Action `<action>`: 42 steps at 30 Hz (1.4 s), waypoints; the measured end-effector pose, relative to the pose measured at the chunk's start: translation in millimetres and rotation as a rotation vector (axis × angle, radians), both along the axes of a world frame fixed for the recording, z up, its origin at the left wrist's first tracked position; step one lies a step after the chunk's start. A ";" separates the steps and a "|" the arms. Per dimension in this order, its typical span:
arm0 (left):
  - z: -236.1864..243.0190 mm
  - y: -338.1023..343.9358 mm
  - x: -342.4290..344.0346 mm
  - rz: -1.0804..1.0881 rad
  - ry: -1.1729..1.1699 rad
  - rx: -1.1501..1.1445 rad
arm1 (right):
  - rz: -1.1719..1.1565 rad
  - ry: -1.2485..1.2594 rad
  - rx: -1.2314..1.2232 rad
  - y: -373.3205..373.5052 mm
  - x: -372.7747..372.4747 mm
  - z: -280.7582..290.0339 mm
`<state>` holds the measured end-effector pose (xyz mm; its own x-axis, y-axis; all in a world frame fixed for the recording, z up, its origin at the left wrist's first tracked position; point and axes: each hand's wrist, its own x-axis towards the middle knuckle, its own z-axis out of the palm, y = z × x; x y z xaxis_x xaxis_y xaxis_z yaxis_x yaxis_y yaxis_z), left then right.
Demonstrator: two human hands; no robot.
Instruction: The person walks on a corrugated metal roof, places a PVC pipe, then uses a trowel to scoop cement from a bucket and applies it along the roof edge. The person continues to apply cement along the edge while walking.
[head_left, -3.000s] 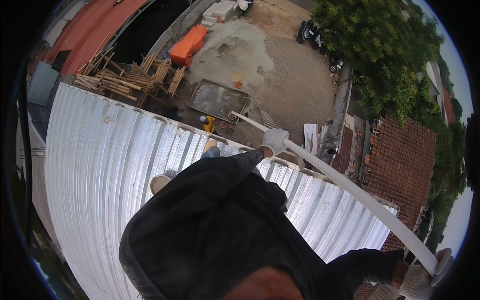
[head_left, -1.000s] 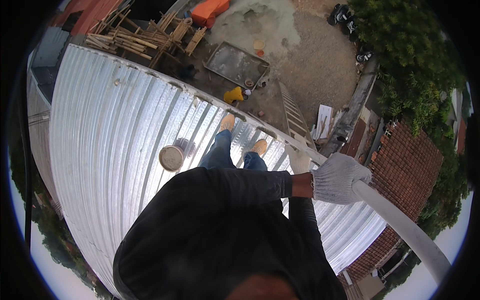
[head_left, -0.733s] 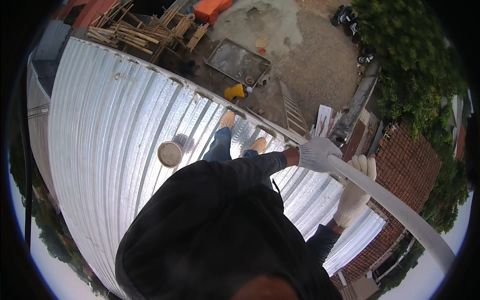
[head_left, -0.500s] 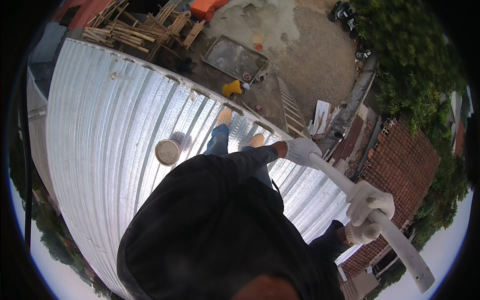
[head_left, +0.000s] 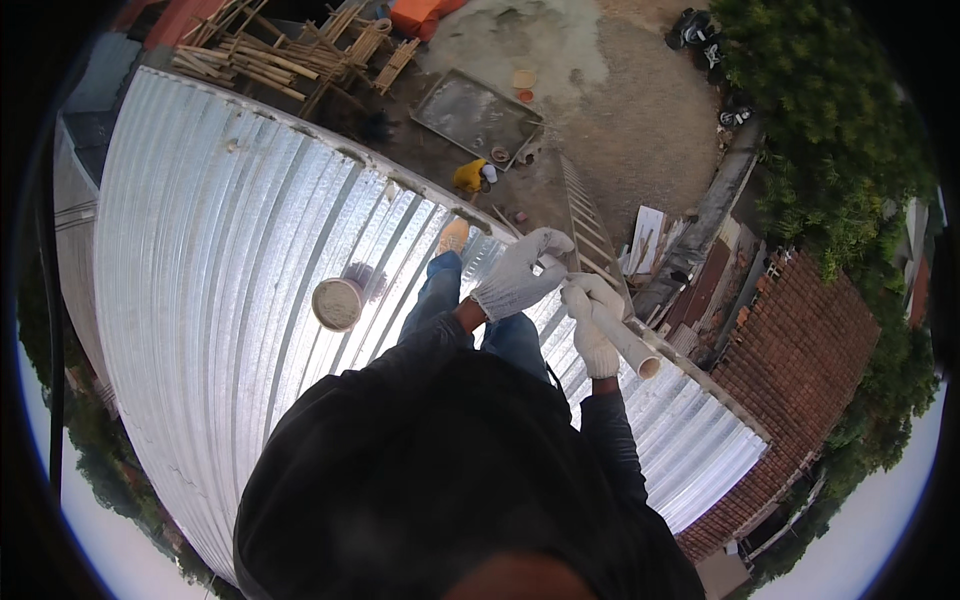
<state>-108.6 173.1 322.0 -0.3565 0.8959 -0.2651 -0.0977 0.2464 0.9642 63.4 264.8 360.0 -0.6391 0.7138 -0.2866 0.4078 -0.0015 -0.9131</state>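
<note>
Gloved hands (head_left: 522,277), the right one (head_left: 594,332) around a pale pipe (head_left: 631,349)

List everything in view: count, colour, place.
Pipe: one, whitish, centre-right
Metal roof: one, silver, centre-left
Bucket: one, pale, on metal roof
Bamboo poles: many, tan, upper left
Tarp: one, orange, top edge
Trough: one, grey, top centre
Co-worker: one, yellow top, beside trough
Ladder: one, pale, right of co-worker
Motorbikes: three-plus, dark, upper right
Tiled roof: one, reddish-brown, right
Trees: count unclear, green, upper right
Shoe: one, tan, near roof edge
Jacket: one, black, bottom
Left grip: one, pale glove, centre
Right grip: one, pale glove, around pipe
</note>
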 end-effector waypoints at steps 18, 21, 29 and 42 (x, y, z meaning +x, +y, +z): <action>-211.2 -50.5 60.4 -0.033 0.237 0.144 | 0.347 0.012 -0.218 5.5 -34.3 -218.6; -209.7 -37.2 56.8 0.137 0.233 0.088 | 0.325 0.025 -0.259 3.9 -31.7 -257.7; -245.1 -37.0 36.2 0.134 0.200 -0.045 | 0.284 0.109 -0.371 -9.4 -49.7 -344.9; -293.1 -15.7 13.5 0.190 0.199 -0.025 | 0.238 0.181 -0.511 -3.3 -55.1 -422.9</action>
<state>-95.2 157.4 28.9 -0.5647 0.8022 -0.1939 0.0466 0.2656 0.9630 8.2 261.5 -62.9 -0.8356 0.3449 -0.4275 0.2884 -0.3869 -0.8759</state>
